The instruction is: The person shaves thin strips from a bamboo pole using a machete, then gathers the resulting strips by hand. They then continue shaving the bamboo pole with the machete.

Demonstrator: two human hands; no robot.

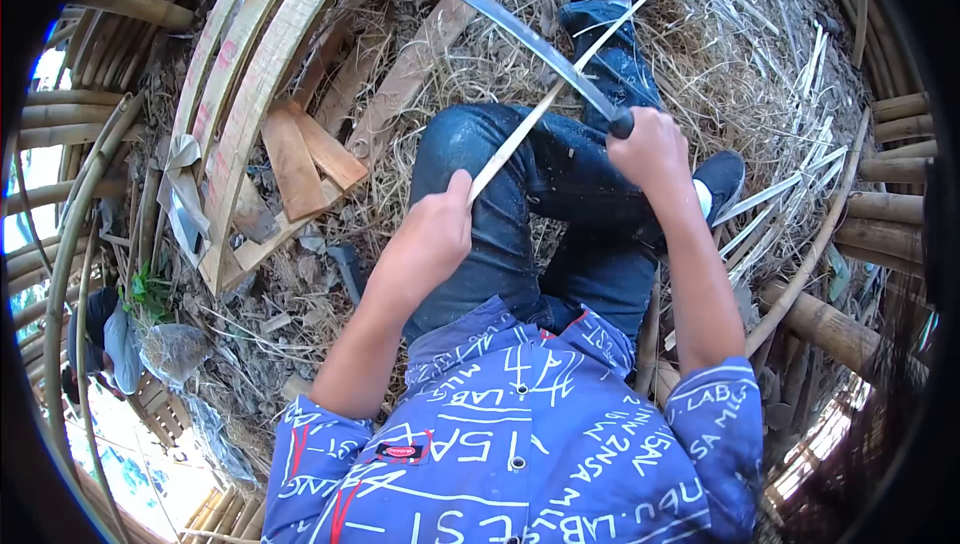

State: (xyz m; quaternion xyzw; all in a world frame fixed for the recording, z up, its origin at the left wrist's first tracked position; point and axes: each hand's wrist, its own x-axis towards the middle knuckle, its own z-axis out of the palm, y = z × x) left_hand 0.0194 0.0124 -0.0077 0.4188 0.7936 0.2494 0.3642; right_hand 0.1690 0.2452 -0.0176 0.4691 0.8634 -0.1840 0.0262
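The left hand [430, 236] pinched the near end of a thin, pale bamboo strip [505, 154] slanting over the jeans [500, 244]. The right hand [652, 149] clenched a long curved knife [505, 22], its grey blade crossing the strip. Dry straw [745, 54] lay beyond.

White block lettering runs all over the blue shirt [520, 444], down at six o'clock. Near the collar: ".LAB". Just below, larger, what looks like "VISAV". Toward five o'clock, "NSAM" and "NBU.LAB" run on a slant. On the sleeve [715, 414] at four o'clock: "LAB" and "SA MU". A red-and-black patch [403, 451] at seven o'clock is too small to read. Reddish marks on the planks [235, 94] at ten o'clock are illegible.
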